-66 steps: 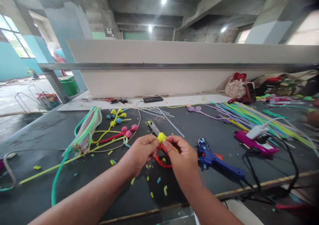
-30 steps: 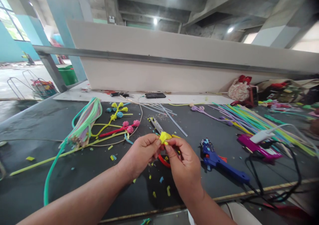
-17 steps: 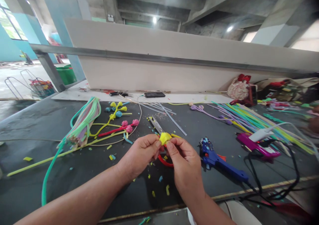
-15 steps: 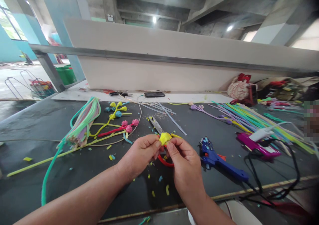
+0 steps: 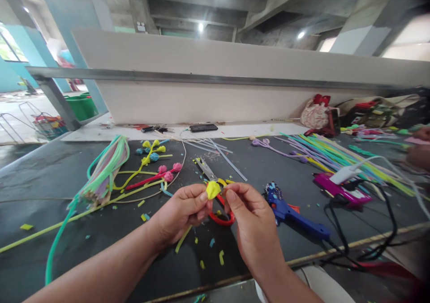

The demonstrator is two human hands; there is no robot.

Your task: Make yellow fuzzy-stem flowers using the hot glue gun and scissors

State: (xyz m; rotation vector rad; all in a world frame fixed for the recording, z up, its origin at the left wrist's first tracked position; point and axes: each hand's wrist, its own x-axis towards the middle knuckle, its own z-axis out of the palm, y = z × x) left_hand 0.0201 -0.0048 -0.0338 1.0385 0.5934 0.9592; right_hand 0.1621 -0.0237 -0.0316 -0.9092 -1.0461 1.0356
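Note:
My left hand (image 5: 188, 209) pinches a small yellow chenille-stem bud (image 5: 212, 189) between thumb and fingers. Below that hand a yellow strip (image 5: 183, 239) sticks out, perhaps the bud's stem. Just right of the bud, my right hand (image 5: 251, 218) has its thumb and forefinger pressed together; what lies between them, if anything, is too small to make out. Scissors (image 5: 207, 170) with red and yellow handles lie on the dark table under the hands, blades pointing away. To the right rests a blue glue gun (image 5: 291, 218).
A tied bundle of pastel chenille stems (image 5: 105, 173) lies left, beside finished yellow and pink bud sprigs (image 5: 168, 176). More loose stems (image 5: 312, 151) spread at right, near a magenta power strip (image 5: 346, 190) with cables. Another person's hand (image 5: 419, 153) shows at the right edge.
My right hand has come off the bud and sits slightly apart on its right. The left hand has turned, keeping the bud. The whole view has shifted a little.

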